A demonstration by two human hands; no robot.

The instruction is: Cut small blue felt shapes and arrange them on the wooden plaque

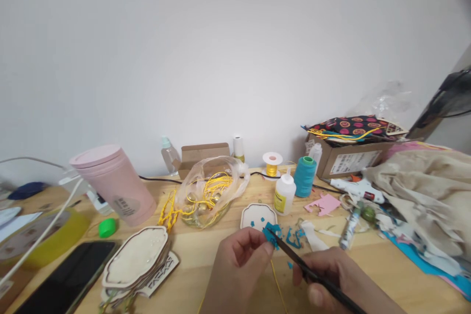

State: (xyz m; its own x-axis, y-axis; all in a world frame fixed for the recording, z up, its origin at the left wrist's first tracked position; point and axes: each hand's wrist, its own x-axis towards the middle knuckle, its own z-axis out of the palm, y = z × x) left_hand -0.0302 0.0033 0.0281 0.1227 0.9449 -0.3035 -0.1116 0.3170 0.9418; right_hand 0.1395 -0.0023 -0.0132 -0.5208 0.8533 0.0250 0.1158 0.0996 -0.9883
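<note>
- Left hand low in the middle of the view, thumb and forefinger pinched on a small blue cutout, held just above the table.
- Right hand beside it, closed in a pen-like grip around thin dark tweezers; tip touching or just at the cutout's edge, exact contact hard to tell.
- Cutout: seemingly thin paper or foam, feather-light, soft, with narrow fretted parts. Likely to bend, crease or tear under a hard squeeze; likely to drift away on a breath.
- Best held at the broadest solid part, flat between the finger pads, away from the thin bridges; tweezers better kept to an outer edge, with light pressure only.
- More blue scraps lying just beyond the hands, some on a small white plaque close behind the cutout.
- Glue bottle upright behind the plaque, teal spool just right of it, glue gun further right near a cardboard box.
- Stack of plaques to the left, phone beside it, pink cup leaning behind.
- Plastic bag of yellow cord in the middle; a yellow thread running down between the hands.
- Glue on the fingers, if any, would make the cutout cling: not discernible here.
</note>
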